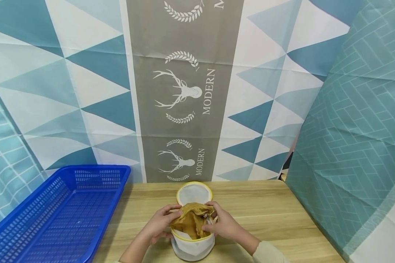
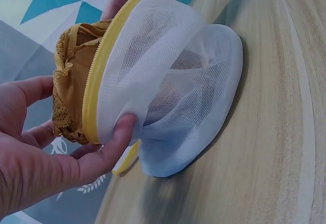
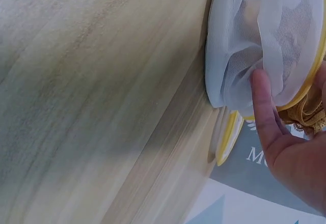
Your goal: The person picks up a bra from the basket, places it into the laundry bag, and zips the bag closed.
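A white mesh laundry bag (image 1: 193,248) with a yellow zipped rim stands on the wooden table, its round lid (image 1: 195,194) folded back behind it. A mustard bra (image 1: 189,223) with lace trim bulges out of the opening. My left hand (image 1: 159,223) grips the bag at its left side; one digit presses the mesh (image 2: 153,76) while other fingers touch the bra. At the right rim, my right hand (image 1: 224,221) holds the bra's edge with thumb and fingers. In the right wrist view, one of its fingers (image 3: 263,96) lies against the mesh outside.
A large blue plastic basket (image 1: 69,219) stands left of the bag. The wooden table (image 1: 266,219) runs back to a patterned cloth (image 1: 181,91) hung behind it. Another teal cloth (image 1: 355,128) hangs along the right edge.
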The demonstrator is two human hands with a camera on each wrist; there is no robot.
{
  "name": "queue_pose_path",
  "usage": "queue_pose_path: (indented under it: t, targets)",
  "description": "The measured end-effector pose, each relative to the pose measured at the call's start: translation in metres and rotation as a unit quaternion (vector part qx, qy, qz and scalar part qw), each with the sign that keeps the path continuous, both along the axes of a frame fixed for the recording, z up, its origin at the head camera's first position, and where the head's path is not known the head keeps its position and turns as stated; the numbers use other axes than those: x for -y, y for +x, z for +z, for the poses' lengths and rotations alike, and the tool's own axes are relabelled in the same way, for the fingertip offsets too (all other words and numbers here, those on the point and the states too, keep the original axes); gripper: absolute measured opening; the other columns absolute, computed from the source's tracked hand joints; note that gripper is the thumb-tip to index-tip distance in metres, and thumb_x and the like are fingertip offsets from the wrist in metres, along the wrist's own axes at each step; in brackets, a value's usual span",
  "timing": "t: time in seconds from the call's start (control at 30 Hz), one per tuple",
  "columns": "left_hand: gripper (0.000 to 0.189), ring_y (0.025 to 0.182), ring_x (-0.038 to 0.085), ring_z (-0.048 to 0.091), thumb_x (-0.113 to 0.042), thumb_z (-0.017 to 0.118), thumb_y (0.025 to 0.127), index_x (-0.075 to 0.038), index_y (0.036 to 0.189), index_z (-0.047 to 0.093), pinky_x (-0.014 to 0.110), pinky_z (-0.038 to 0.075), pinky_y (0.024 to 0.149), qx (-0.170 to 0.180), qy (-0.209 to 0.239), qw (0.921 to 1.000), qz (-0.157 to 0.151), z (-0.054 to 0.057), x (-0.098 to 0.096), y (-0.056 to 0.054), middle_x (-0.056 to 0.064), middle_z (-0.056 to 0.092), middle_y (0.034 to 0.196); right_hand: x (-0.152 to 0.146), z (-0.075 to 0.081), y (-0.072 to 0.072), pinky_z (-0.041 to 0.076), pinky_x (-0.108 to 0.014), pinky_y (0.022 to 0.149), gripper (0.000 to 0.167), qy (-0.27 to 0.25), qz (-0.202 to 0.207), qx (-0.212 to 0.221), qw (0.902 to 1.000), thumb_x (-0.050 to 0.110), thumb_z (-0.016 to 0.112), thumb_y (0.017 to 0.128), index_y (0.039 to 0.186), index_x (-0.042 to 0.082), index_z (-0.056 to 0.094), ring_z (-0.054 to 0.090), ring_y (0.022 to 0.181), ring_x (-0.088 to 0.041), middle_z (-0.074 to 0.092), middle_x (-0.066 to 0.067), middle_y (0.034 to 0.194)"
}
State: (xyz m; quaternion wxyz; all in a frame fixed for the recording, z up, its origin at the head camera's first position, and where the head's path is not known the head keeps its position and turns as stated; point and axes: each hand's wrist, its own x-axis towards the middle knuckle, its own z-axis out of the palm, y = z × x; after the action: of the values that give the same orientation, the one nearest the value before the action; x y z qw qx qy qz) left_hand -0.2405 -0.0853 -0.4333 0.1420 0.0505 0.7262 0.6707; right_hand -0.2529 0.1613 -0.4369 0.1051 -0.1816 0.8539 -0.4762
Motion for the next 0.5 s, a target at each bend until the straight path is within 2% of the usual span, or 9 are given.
queue_pose_path:
  t: [0.17, 0.3, 0.4, 0.5]
  targets:
    - [0.058, 0.099, 0.029, 0.058, -0.045, 0.057, 0.09, -0.004, 0.13, 0.049, 0.05, 0.055, 0.063, 0.01, -0.025, 0.9996, 0.011, 0.0042, -0.0022, -0.0005, 0.022, 0.052, 0.125, 0.0029, 0.0007, 0.0021, 0.048, -0.026, 0.044, 0.054, 0.022, -0.004, -0.03, 0.9993, 0.023, 0.074, 0.08, 0.123, 0.014, 0.042, 0.053, 0.047, -0.014, 0.051, -0.012, 0.088]
    - [0.061, 0.107, 0.037, 0.054, -0.047, 0.06, 0.088, -0.004, 0.129, 0.05, 0.051, 0.054, 0.063, 0.016, -0.043, 0.9989, 0.011, 0.0069, -0.0035, -0.0014, 0.024, 0.05, 0.128, 0.0031, 0.0002, 0.0038, 0.048, -0.023, 0.046, 0.043, 0.024, -0.006, -0.042, 0.9988, 0.021, 0.073, 0.082, 0.114, 0.014, 0.046, 0.054, 0.052, -0.012, 0.052, -0.01, 0.088]
    - [0.06, 0.106, 0.034, 0.056, -0.042, 0.065, 0.086, -0.003, 0.128, 0.05, 0.047, 0.055, 0.061, 0.016, -0.054, 0.9984, 0.005, 0.0081, -0.0037, -0.0013, 0.025, 0.05, 0.127, 0.0028, -0.0007, 0.0049, 0.049, -0.022, 0.047, 0.035, 0.022, -0.01, -0.053, 0.9983, 0.018, 0.072, 0.082, 0.108, 0.013, 0.049, 0.053, 0.055, -0.009, 0.055, -0.009, 0.09]
    - [0.057, 0.097, 0.027, 0.059, -0.034, 0.068, 0.084, -0.002, 0.128, 0.05, 0.043, 0.055, 0.06, 0.013, -0.058, 0.9983, 0.001, 0.0082, -0.0035, -0.0012, 0.025, 0.051, 0.125, 0.0017, -0.0013, 0.0058, 0.048, -0.021, 0.046, 0.031, 0.019, -0.01, -0.059, 0.998, 0.014, 0.072, 0.082, 0.104, 0.011, 0.052, 0.052, 0.056, -0.009, 0.056, -0.008, 0.09]
